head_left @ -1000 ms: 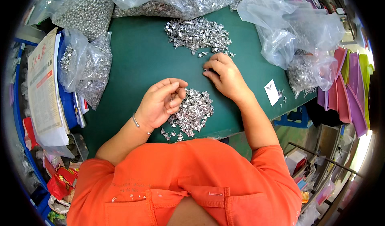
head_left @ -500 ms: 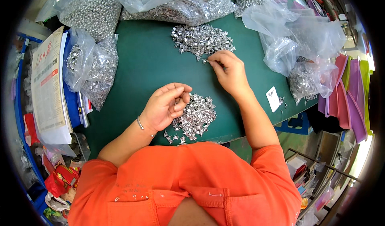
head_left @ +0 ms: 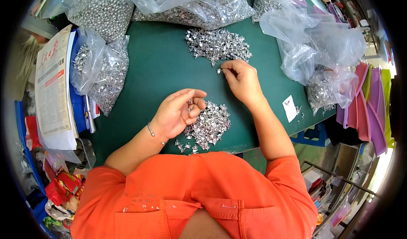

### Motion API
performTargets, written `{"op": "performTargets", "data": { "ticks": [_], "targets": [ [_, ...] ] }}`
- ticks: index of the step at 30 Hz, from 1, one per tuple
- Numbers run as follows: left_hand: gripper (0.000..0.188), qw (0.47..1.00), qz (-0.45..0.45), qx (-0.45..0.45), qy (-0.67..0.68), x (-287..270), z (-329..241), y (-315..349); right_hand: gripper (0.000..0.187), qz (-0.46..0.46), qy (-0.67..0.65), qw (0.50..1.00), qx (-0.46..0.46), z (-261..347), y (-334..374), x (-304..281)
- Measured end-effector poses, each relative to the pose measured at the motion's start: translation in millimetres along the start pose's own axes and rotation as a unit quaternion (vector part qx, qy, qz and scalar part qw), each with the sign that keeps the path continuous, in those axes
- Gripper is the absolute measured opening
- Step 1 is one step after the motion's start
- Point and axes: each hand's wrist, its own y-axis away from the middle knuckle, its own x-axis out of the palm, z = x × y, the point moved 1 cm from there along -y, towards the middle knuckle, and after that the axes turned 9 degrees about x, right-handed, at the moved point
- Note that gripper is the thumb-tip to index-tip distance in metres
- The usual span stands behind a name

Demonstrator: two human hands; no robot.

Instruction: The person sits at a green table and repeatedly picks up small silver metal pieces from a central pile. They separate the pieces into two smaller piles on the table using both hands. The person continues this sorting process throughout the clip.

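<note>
My right hand [head_left: 243,81] is at the near edge of the far pile of small silver star-shaped metal pieces [head_left: 218,46]. Its thumb and forefinger pinch one small silver piece [head_left: 219,71] at their tips. To the left, my left hand [head_left: 176,114] hovers palm-inward beside the near pile of similar silver pieces [head_left: 208,125]. Its fingers are curled, with the thumb against the forefinger. A small glint shows inside the curl, but what it is I cannot make out. A few loose pieces [head_left: 182,146] lie at the near pile's edge.
Clear plastic bags of metal parts line the green table [head_left: 157,65]: round beads [head_left: 101,12], a large bag [head_left: 199,10], a left bag [head_left: 108,71] and a right bag [head_left: 328,86]. A white card [head_left: 289,109] lies right. Newspapers [head_left: 54,82] stand left; purple and pink bins [head_left: 364,103] hang right.
My right hand has drawn slightly toward me from the far pile, and the small silver piece has come with it. My left hand keeps nearly the same pose. The whole view has shifted a little.
</note>
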Motion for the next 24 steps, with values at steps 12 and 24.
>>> {"op": "performTargets", "data": {
  "ticks": [12, 24],
  "targets": [
    [0.029, 1.000, 0.001, 0.004, 0.005, 0, 1, -1, 0.013, 0.048, -0.071, 0.996, 0.039, -1, 5, 3],
    [0.029, 1.000, -0.001, 0.005, 0.012, -1, 1, 0, 0.016, 0.268, -0.163, 0.944, -0.101, 15, 2, -25]
  ]
}}
